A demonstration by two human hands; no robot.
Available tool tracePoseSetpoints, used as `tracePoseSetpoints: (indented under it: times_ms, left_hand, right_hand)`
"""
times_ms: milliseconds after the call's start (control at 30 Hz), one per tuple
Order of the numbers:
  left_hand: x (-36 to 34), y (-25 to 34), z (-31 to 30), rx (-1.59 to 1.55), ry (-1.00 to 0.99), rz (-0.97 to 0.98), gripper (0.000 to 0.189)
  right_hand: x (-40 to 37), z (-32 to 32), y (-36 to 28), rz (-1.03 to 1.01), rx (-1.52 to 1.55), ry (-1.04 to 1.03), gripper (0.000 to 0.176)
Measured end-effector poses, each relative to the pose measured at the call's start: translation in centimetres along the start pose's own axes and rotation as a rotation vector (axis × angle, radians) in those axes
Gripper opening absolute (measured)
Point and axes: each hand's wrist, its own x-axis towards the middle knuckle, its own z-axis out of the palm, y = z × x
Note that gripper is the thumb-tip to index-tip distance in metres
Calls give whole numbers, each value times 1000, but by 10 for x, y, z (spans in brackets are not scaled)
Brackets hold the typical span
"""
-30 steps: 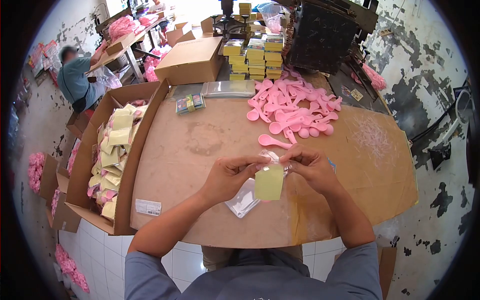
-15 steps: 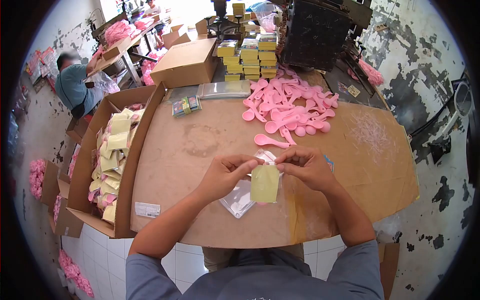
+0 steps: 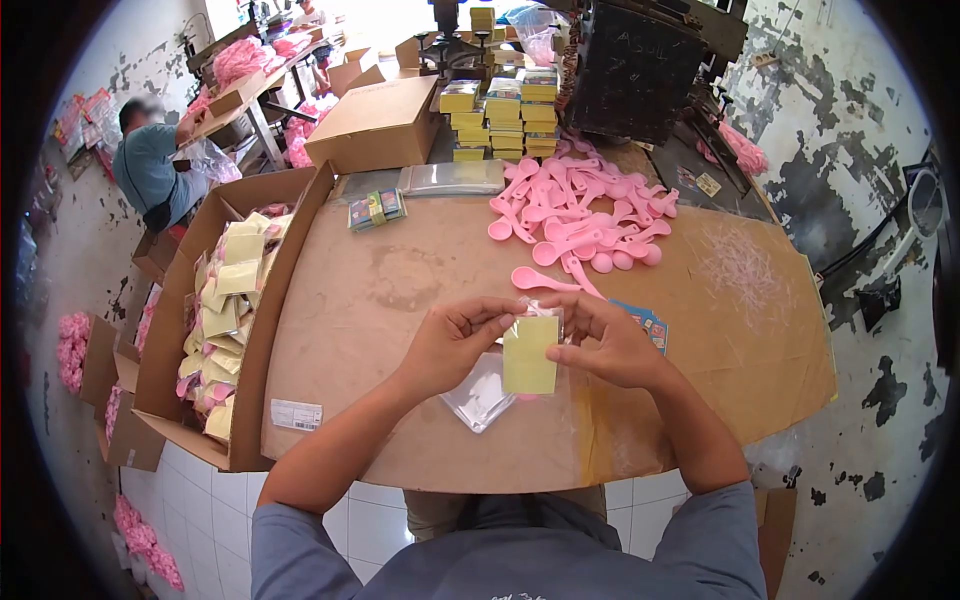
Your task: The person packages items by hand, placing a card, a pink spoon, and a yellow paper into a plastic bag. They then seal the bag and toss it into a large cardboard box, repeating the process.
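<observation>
Between my hands is a clear plastic bag with a pale yellow card [image 3: 530,358] in it. My left hand [image 3: 458,342] pinches the bag's top left corner. My right hand [image 3: 608,342] grips its right edge, thumb on the card's front. A little pink shows below the card; what it belongs to is hidden. Under the packet lies a stack of empty clear bags [image 3: 480,398]. Blue printed cards [image 3: 645,325] lie beside my right hand, partly covered by it. A pink measuring spoon [image 3: 543,281] rests just beyond my fingers, near a heap of pink spoons [image 3: 580,210].
A long carton [image 3: 250,400] of filled packets stands left. Banded cards [image 3: 377,210], clear bags [image 3: 452,177], a closed box [image 3: 372,122] and stacked cards [image 3: 505,115] sit toward the back. Plastic scraps [image 3: 745,262] lie right. A person [image 3: 155,165] sits at the far left.
My right hand has shifted from the bag's top edge to its right side, thumb now lower on the card. The packet rose slightly, and more of the blue cards shows.
</observation>
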Motion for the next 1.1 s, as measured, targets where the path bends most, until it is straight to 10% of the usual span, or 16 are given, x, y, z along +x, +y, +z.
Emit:
tracePoseSetpoints:
  times_ms: [267, 367, 533, 633, 900, 1100]
  left_hand:
    - [-3, 2, 2, 187, -36, 130, 26]
    - [-3, 15, -9, 114, -162, -113, 27]
    - [5, 46, -49, -302, 659, 494, 26]
    - [6, 69, -57, -670, 755, 540, 29]
    - [1, -8, -14, 994, 185, 87, 35]
    - [4, -22, -11, 894, 146, 86, 29]
  right_hand:
    - [-1, -14, 1, 12, 55, -41, 29]
    - [-2, -18, -6, -50, 32, 48, 28]
    - [-17, -63, -22, -80, -484, 292, 30]
    - [-27, -87, -18, -5, -625, 327, 34]
    - [-41, -105, 17, 188, -754, 190, 28]
    - [-38, -104, 13, 332, -575, 214, 18]
